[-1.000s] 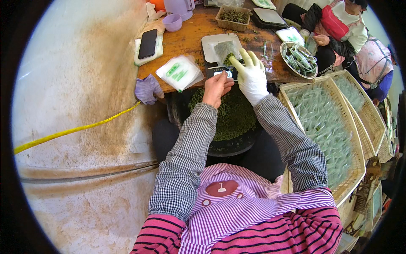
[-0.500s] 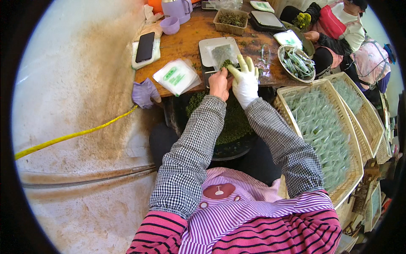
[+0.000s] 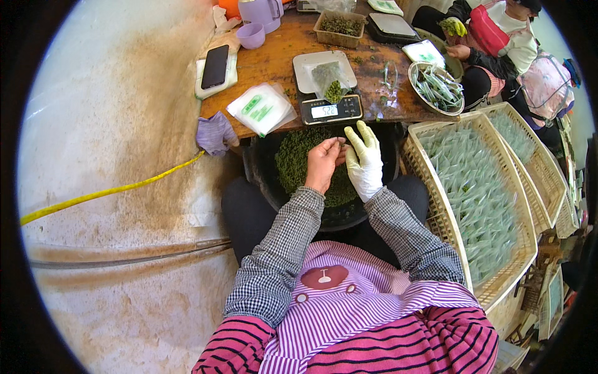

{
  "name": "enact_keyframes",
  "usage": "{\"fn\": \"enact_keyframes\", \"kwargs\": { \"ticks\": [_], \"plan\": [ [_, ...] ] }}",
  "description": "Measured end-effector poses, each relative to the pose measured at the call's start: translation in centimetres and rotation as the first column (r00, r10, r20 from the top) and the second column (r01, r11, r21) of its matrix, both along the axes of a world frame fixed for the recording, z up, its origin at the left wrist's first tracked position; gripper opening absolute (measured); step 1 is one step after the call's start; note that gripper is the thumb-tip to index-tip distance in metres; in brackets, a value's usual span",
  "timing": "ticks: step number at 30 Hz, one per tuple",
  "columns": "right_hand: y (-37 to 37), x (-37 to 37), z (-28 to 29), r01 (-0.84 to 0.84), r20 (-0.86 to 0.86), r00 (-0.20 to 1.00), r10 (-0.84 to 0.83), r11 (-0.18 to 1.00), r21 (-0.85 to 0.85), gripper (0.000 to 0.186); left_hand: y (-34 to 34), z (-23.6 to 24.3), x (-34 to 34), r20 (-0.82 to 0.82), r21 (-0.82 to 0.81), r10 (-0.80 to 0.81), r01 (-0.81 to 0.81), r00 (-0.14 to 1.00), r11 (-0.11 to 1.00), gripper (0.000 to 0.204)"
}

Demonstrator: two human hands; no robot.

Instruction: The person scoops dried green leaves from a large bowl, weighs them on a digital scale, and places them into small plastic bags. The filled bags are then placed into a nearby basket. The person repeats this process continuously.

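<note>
1. A bare left hand (image 3: 324,163) hovers over a round black basin (image 3: 339,222), its fingertips drawn close together; whether they pinch anything cannot be told.
2. Just beside it, a right hand (image 3: 364,159) in a thin white glove with yellowish fingers is held with its fingers stretched out and parted; whether it touches the left cannot be told.
3. Below both hands, small, loose green plant pieces (image 3: 293,163) fill much of the basin, set between the worker's knees at the table's edge.
4. Beyond the hands, a clear plastic bag (image 3: 328,78) partly filled with green pieces lies on the square white pan of a black digital scale (image 3: 350,109), its display lit.
5. Left of the scale, a stack of flat white bags with green print (image 3: 260,111) rests on the worn brown wooden table (image 3: 268,68).
6. To the right, a long cream plastic crate (image 3: 527,249) brims with clear filled packets (image 3: 470,187).
7. At upper right sits a co-worker (image 3: 523,47) wearing a yellow glove.
</note>
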State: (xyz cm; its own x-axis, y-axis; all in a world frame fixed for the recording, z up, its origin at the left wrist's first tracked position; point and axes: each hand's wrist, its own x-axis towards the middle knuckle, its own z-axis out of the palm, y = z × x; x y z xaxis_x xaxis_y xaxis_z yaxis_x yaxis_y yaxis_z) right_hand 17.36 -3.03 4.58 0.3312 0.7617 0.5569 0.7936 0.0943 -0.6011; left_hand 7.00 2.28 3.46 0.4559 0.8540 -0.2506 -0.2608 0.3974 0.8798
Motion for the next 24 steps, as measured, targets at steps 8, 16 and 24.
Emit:
{"fn": "enact_keyframes", "kwargs": {
  "ticks": [8,16,24],
  "plan": [
    [-0.1,-0.2,-0.4,-0.106,-0.008,0.994,0.106,0.993,-0.047,0.021,-0.9,-0.9,-1.4,-0.095,-0.009,-0.01,0.01,0.995,1.0,0.024],
    [1.0,0.1,0.2,-0.03,-0.019,0.999,0.029,0.999,-0.029,0.033,0.2,-2.0,-1.5,-0.239,0.189,0.105,-0.06,0.965,0.98,0.024],
    [6.2,1.7,4.0,0.158,0.334,0.925,-0.182,0.983,0.096,0.032,5.9,3.6,0.5,0.05,-0.216,-0.097,0.105,0.994,0.971,0.054]
  ]
}}
